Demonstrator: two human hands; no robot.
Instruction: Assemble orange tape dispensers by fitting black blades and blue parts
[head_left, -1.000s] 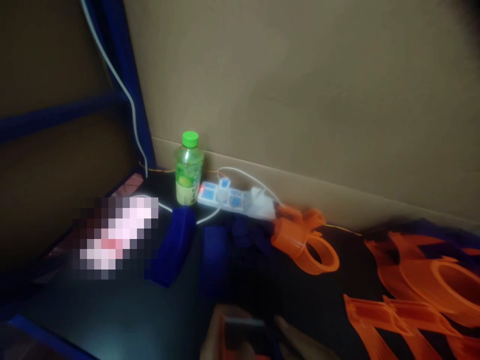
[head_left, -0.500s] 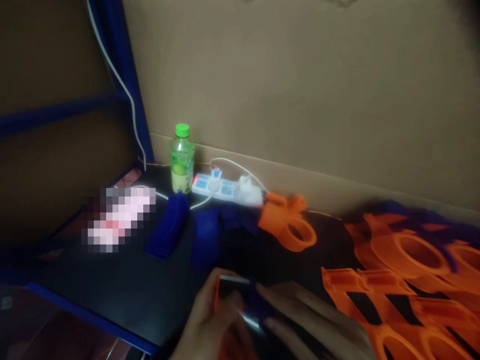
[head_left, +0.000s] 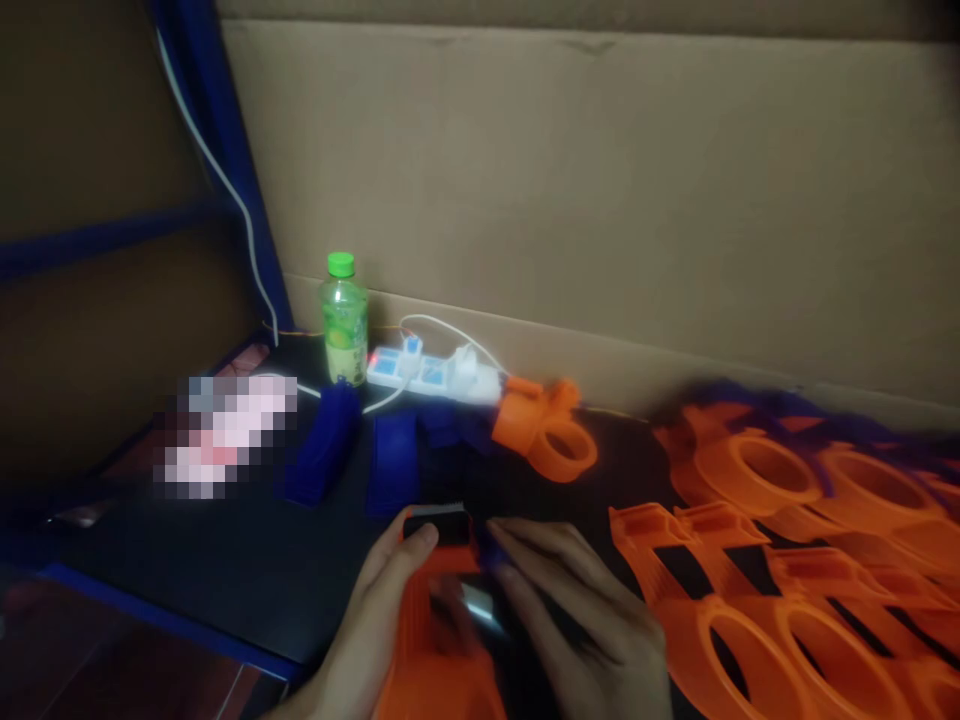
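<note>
Low in the middle of the head view, my left hand (head_left: 375, 620) grips an orange plastic part (head_left: 435, 640) from the left, thumb up by a black block (head_left: 439, 525) at its top. My right hand (head_left: 585, 630) lies over the part's right side, fingers curled onto it and onto something shiny I cannot make out. Both hands are blurred.
A green-capped bottle (head_left: 343, 318) and a white power strip (head_left: 431, 375) with cables stand by the cardboard wall. Blue plastic parts (head_left: 322, 455) lie on the dark table (head_left: 225, 580). An orange ring part (head_left: 547, 430) and several more orange parts (head_left: 787, 560) spread at the right.
The view has tilted down and drifted right. My hands with the orange part have risen into the picture from the bottom edge; the bottle and power strip look farther away.
</note>
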